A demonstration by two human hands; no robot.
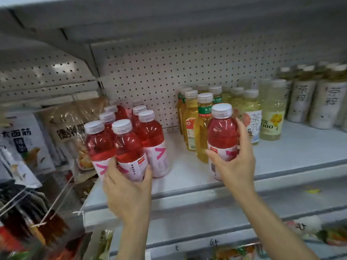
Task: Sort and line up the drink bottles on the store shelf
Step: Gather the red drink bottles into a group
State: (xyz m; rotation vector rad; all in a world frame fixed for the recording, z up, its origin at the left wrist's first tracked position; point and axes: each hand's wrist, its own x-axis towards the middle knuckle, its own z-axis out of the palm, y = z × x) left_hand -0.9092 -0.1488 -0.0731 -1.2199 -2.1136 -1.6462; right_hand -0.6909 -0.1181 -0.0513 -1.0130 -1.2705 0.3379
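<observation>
Several red drink bottles with white caps stand in rows at the left of the white shelf [187, 177]. My left hand [127, 188] grips the front red bottle [127, 147] of that group near its pink and white label. My right hand [234, 164] holds a separate red bottle [222, 132] upright near the shelf's front edge, just in front of the yellow tea bottles [203, 124]. Behind them stand pale yellow bottles [251, 113] and a bottle with a yellow flower label [273, 117].
Tall white-labelled tea bottles [323, 102] fill the right end of the shelf. Snack bags [71, 132] hang on hooks to the left of it. A pegboard wall [169, 62] backs the shelf, another shelf hangs above, and packaged goods [334, 235] lie on the lower shelf.
</observation>
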